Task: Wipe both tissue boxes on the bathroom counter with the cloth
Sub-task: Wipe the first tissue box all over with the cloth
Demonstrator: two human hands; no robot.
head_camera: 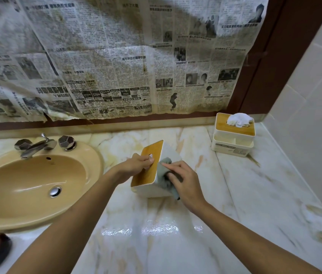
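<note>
On the glossy, veined marble tabletop [156,244], a boxy white tissue box [152,191] lies tipped at centre, its smooth wooden lid facing left and its long axis running away from the camera, as the left hand [136,165] grips its upper edge and the right hand [183,180] clutches a crumpled grey cloth [165,175] against its side.

Cloth [164,182] against tilted tissue box [149,175]
</note>
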